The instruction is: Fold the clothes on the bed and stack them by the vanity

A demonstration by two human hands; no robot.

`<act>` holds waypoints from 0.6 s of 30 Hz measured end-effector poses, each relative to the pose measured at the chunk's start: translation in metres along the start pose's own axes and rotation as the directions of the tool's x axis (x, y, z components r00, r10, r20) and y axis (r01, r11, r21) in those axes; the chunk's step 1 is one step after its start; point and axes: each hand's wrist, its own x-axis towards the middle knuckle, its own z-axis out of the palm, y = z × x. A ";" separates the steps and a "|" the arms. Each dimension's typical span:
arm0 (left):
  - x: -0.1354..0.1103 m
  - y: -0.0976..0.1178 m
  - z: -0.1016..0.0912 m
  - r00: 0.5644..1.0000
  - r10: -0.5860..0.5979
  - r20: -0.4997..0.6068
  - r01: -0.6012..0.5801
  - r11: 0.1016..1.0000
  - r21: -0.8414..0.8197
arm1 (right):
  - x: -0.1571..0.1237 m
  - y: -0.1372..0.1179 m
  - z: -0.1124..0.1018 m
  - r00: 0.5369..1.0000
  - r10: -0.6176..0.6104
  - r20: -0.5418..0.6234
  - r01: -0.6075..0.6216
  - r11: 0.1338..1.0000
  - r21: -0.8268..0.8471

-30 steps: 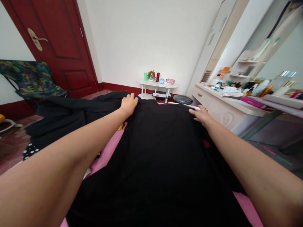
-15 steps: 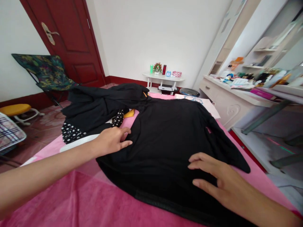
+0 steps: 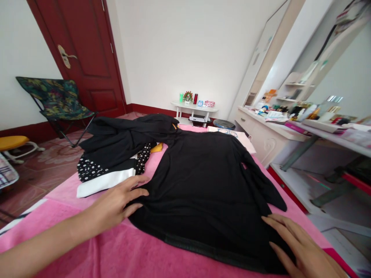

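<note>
Two bare hands are resting on a black top (image 3: 208, 185) that's lying spread flat in the middle of a pink blanket (image 3: 116, 255), hem toward the camera and neck end pointing at the far wall. The left hand (image 3: 116, 202) is sitting at the top's left edge, palm down, fingers stretched out and a bit apart, with the fingertips (image 3: 139, 192) touching the fabric right where it's meeting the blanket. It isn't pinching or grabbing anything, just lying open. The right hand (image 3: 301, 251) is showing at the bottom right corner of the view, also palm down with fingers straight and spread, pressing on the top's lower right corner near the hem. Same deal there, nothing being clutched. One sleeve (image 3: 266, 193) is angling out toward the blanket's right edge, just above that hand.

Just left of the top, a heap of dark clothes (image 3: 121, 139) is sitting on the blanket, with a polka-dot piece (image 3: 92, 170) and a white band (image 3: 101, 184) poking out underneath. Around the room, a folding chair (image 3: 55, 96) is standing by a red door (image 3: 84, 50), a small white table (image 3: 193, 106) is holding a few knick-knacks against the back wall, and a cluttered white dresser (image 3: 269, 133) is running along the right side.
</note>
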 end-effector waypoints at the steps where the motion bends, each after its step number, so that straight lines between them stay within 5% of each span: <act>1: 0.002 -0.002 0.001 1.000 0.015 -0.023 -0.014 0.999 0.030 | 0.003 0.001 0.001 0.999 0.032 -0.013 -0.031 0.999 0.014; 9: 0.005 -0.012 -0.010 0.995 0.091 0.047 -0.093 0.994 0.051 | 0.001 0.000 -0.011 0.997 0.062 0.039 -0.065 0.994 0.088; 14: 0.004 -0.014 -0.022 0.998 0.030 0.049 -0.027 0.997 -0.078 | -0.007 0.000 -0.013 0.995 -0.073 0.068 0.072 0.997 0.016; 18: 0.004 -0.015 -0.024 0.995 -0.022 0.098 0.029 0.997 -0.071 | -0.005 0.010 -0.008 0.999 -0.035 0.028 0.035 0.999 0.003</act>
